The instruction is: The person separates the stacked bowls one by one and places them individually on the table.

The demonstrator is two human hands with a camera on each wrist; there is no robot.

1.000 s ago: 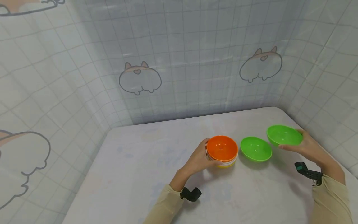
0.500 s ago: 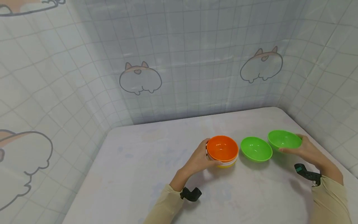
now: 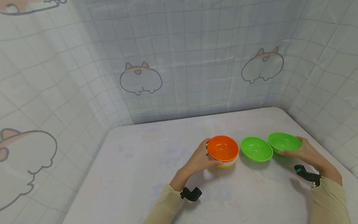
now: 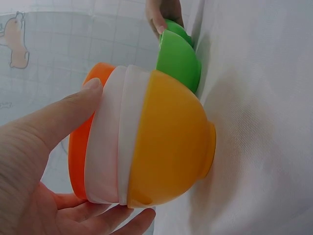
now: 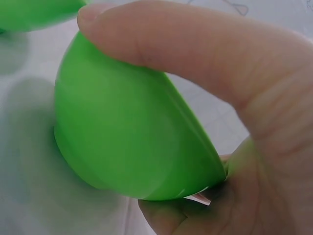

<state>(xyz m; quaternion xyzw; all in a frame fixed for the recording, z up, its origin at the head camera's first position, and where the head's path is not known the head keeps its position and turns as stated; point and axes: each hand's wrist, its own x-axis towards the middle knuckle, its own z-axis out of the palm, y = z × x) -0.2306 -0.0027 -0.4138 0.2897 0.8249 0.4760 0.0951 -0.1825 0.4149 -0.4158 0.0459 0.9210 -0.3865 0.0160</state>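
My left hand grips the side of a stack of nested bowls, thumb in front and fingers behind. On top is an orange bowl; below it the left wrist view shows two white bowls and a yellow bowl at the bottom, its foot at the table. Over at the right, my right hand holds a green bowl by its rim, thumb along the near side; the bowl sits upright, low at the table. Between the two hands stands another green bowl, touched by neither.
A white cloth-covered table carries all the bowls, mostly on its right half. Behind it hangs a tiled-pattern curtain with cartoon animal prints, which also runs down both sides. Each wrist wears a black camera.
My right hand has lowered its green bowl toward the table, beside the other green bowl. The left hand and the stack have stayed in place.
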